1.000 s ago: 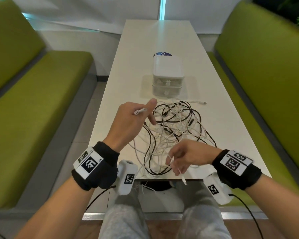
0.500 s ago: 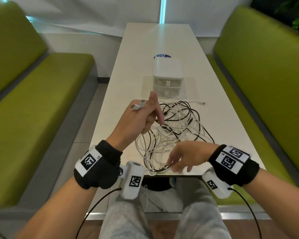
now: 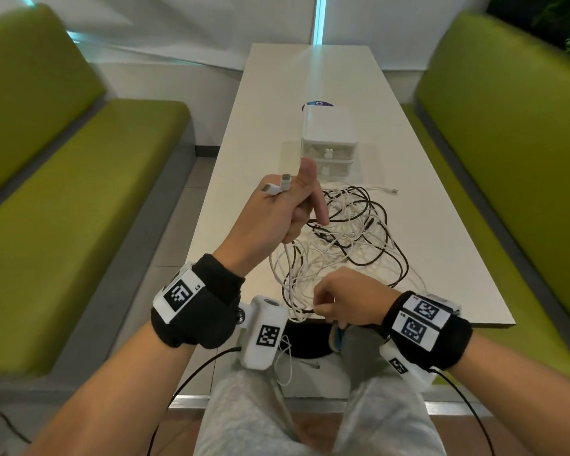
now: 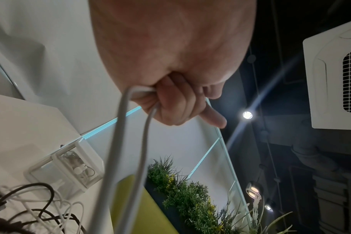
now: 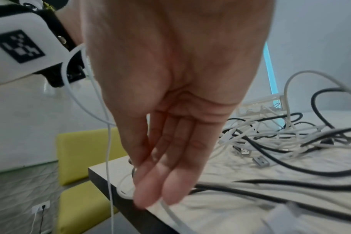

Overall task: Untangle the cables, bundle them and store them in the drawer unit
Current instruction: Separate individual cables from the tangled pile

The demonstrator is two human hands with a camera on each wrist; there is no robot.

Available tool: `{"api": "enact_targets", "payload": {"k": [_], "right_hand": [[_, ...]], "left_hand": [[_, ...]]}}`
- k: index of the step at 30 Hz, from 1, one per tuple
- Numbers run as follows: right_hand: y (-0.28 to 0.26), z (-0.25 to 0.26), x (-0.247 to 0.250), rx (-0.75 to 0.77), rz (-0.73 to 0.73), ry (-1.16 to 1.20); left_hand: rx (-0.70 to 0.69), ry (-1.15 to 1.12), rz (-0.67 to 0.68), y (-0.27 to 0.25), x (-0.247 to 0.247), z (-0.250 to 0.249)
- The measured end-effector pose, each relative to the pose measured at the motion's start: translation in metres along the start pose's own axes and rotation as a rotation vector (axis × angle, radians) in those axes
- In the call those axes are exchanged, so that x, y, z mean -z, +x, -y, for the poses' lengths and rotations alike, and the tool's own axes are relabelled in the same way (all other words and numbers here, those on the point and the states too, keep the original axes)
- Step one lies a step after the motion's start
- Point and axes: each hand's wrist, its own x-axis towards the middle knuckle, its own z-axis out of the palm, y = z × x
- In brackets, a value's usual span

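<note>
A tangle of white and black cables (image 3: 346, 232) lies on the near half of the white table (image 3: 441, 258). Behind it stands the small white drawer unit (image 3: 328, 133), both drawers closed. My left hand (image 3: 287, 205) is raised over the tangle's left side, thumb up, and grips a white cable (image 4: 126, 158). Two white plug ends (image 3: 277, 187) stick out above its knuckles. My right hand (image 3: 339, 301) sits at the table's near edge and pinches a white cable strand (image 5: 170, 210) between thumb and fingers (image 5: 156, 182). A loop of that cable hangs below the edge.
Green benches run along both sides, the left bench (image 3: 79, 209) and the right bench (image 3: 507, 159). One white plug (image 3: 392, 191) lies loose right of the drawer unit. A dark round sticker (image 3: 320, 103) shows behind the unit. My knees are under the near edge.
My left hand has risen and turned thumb-up, lifting the white plug ends. My right hand has drawn back to the table's near edge and now pinches a white strand there.
</note>
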Motion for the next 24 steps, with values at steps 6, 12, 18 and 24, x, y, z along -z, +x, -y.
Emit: {"api": "enact_targets", "payload": {"k": [6, 12, 18, 24], "right_hand": [[-0.021, -0.002, 0.000, 0.022, -0.161, 0.451], [-0.023, -0.010, -0.009, -0.054, 0.384, 0.328], [-0.013, -0.012, -0.003, -0.115, 0.301, 0.200], [-0.004, -0.001, -0.014, -0.125, 0.197, 0.253]], "left_hand": [[-0.028, -0.013, -0.032, 0.000, 0.002, -0.004], [-0.024, -0.056, -0.015, 0.002, 0.000, -0.004], [0.053, -0.162, 0.025, 0.001, 0.006, -0.002], [0.087, -0.192, 0.023, 0.002, 0.002, 0.000]]}}
